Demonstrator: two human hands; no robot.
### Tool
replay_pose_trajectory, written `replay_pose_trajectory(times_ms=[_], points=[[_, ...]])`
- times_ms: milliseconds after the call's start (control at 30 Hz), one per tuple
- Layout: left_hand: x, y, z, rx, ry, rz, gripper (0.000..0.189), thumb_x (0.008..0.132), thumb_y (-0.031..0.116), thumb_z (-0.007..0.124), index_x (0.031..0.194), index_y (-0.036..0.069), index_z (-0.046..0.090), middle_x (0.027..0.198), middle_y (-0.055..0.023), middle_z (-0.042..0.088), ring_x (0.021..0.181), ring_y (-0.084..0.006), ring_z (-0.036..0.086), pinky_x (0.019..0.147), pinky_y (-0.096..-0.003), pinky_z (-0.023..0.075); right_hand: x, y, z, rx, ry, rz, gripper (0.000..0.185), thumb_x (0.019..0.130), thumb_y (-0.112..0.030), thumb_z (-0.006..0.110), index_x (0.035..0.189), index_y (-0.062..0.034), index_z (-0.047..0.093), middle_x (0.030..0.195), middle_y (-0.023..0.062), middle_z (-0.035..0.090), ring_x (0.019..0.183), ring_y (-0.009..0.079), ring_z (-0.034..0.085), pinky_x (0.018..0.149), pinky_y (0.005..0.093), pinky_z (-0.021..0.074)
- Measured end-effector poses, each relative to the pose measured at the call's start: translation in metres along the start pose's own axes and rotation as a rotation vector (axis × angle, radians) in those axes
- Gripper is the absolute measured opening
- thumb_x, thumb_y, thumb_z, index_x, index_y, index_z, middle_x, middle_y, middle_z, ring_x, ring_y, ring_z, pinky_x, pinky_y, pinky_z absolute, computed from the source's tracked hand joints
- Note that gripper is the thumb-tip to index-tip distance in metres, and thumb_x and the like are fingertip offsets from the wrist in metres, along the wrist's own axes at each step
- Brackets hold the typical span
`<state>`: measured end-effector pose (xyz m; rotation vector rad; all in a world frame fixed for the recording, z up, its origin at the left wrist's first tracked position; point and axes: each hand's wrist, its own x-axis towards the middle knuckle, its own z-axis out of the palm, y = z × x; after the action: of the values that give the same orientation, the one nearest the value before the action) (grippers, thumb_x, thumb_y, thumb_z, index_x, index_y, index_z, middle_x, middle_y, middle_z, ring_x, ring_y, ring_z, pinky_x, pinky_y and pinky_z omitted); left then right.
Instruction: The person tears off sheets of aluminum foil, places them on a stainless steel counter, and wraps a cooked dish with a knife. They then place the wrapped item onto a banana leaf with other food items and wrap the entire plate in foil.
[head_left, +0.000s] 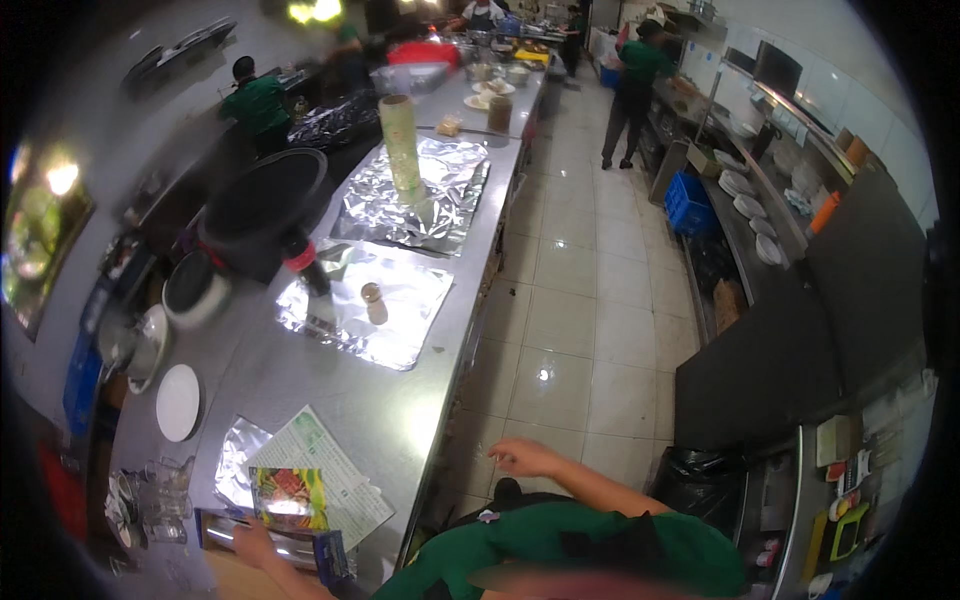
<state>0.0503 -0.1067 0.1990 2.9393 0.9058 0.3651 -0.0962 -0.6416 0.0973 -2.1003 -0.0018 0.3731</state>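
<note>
My left hand (253, 541) grips an open cardboard box (330, 559) at the table's near left; a shiny roll of foil or wrap (295, 550) shows inside. Part of those fingers is hidden. My right hand (517, 456) hangs over the aisle beside the table, fingers loosely curled and apart, holding nothing. A colourful printed packet or flap (289, 499) lies just above the box, on a sheet of printed paper (337, 472). A small piece of foil (238, 461) lies partly beneath that sheet.
On the steel table (352, 390), a dark bottle (306, 266) and small jar (371, 292) stand on a foil sheet (397, 330); a tall tube (400, 146) stands on another. Glasses (166, 499) and a white plate (178, 403) sit left. A person (637, 75) stands in the tiled aisle (555, 375).
</note>
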Motion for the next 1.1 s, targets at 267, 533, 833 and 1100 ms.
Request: replay_pose_trajectory(times_ms=[267, 533, 833, 1100], points=[[-0.054, 0.233, -0.022, -0.382, 0.009, 0.222, 0.029, 0.087, 0.028, 0.063, 0.095, 0.001, 0.060, 0.081, -0.0172, 0.061, 0.077, -0.0371, 0.060, 0.069, -0.0455, 0.0471, 0.029, 0.108, -0.180, -0.157, 0.100, 0.021, 0.029, 0.084, -0.022, 0.063, 0.109, -0.0084, 0.064, 0.099, 0.0136, 0.067, 0.093, 0.0301, 0.064, 0.080, 0.0404, 0.0508], [-0.122, 0.540, 0.034, -0.801, -0.238, 0.889, 0.024, 0.074, 0.001, 0.067, 0.097, 0.002, 0.062, 0.103, -0.0144, 0.058, 0.091, -0.0294, 0.059, 0.071, -0.0346, 0.0503, 0.183, 0.300, -0.269, 0.048, 0.001, 0.102, 0.033, 0.085, -0.026, 0.062, 0.113, -0.0095, 0.064, 0.109, 0.0140, 0.066, 0.100, 0.0320, 0.063, 0.086, 0.0395, 0.0499], [-0.161, 0.959, 0.057, -0.951, -1.027, 1.354, 0.015, 0.081, 0.012, 0.070, 0.092, 0.002, 0.067, 0.089, -0.0118, 0.064, 0.079, -0.0278, 0.063, 0.071, -0.0345, 0.0510, 0.039, 0.531, -0.485, 0.372, 0.311, 1.395, 0.030, 0.087, -0.020, 0.066, 0.112, -0.0039, 0.067, 0.106, 0.0129, 0.067, 0.085, 0.0252, 0.067, 0.065, 0.0389, 0.0578], [-0.294, 1.353, 0.042, -0.985, -2.387, 2.230, 0.045, 0.090, 0.015, 0.063, 0.131, 0.000, 0.053, 0.141, -0.0179, 0.046, 0.133, -0.0339, 0.041, 0.109, -0.0432, 0.0305, 0.041, 0.656, -0.600, 0.685, 0.672, 1.365, 0.023, 0.090, -0.023, 0.058, 0.097, -0.0040, 0.067, 0.090, 0.0144, 0.068, 0.073, 0.0276, 0.065, 0.059, 0.0428, 0.0519]])
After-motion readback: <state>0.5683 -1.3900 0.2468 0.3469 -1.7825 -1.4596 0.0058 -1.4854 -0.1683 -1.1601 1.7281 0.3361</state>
